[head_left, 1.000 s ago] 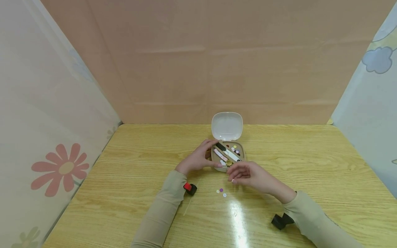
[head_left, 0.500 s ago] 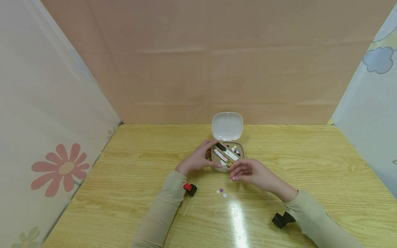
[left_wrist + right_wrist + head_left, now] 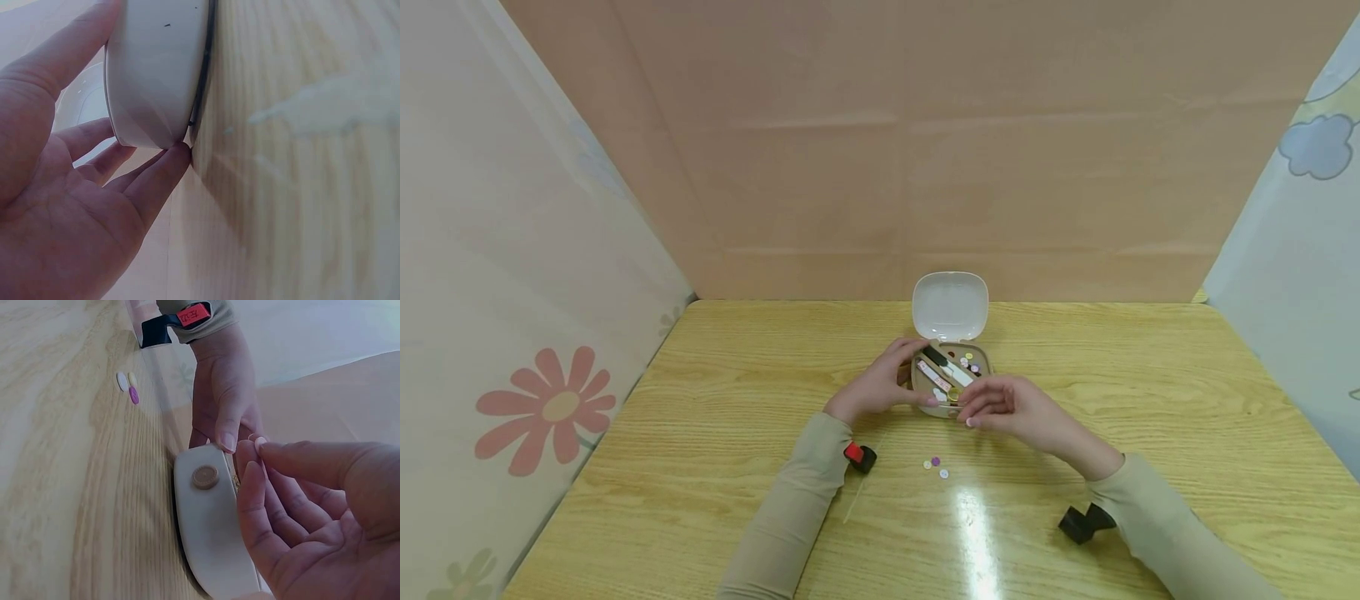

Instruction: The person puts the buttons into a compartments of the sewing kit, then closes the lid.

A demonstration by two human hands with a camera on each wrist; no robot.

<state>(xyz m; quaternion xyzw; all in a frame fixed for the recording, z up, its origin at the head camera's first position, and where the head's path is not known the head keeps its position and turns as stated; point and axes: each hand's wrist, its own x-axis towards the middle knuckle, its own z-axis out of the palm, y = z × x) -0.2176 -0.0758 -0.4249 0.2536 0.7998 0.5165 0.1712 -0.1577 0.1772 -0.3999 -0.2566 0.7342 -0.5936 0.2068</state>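
Observation:
A small sewing box [image 3: 991, 367] stands with its white lid [image 3: 951, 305] raised at the back. My left hand [image 3: 880, 385] grips its left side, thumb at the front rim and fingers round the far corner; the left wrist view shows the fingertips against the pale wall. My right hand [image 3: 1018, 410] is at the box's front right corner, thumb and index finger pinching a small button [image 3: 257, 444], mostly hidden by the fingertips. Inside lie a black-and-white tool [image 3: 951, 367], a pink-marked strip [image 3: 933, 375], a round gold piece [image 3: 954, 394] and several buttons [image 3: 968, 357].
On the wooden table [image 3: 760, 358] in front of the box lie a purple button [image 3: 936, 461], a yellowish button [image 3: 927, 465] and a white button [image 3: 943, 473]. A round catch [image 3: 205, 477] sticks out from the box's front wall. A pinkish sheet [image 3: 895, 167] hangs behind.
My right hand has moved slightly up and to the right, nearer the box's front rim, still pinching the button. My left hand and the box have stayed in place.

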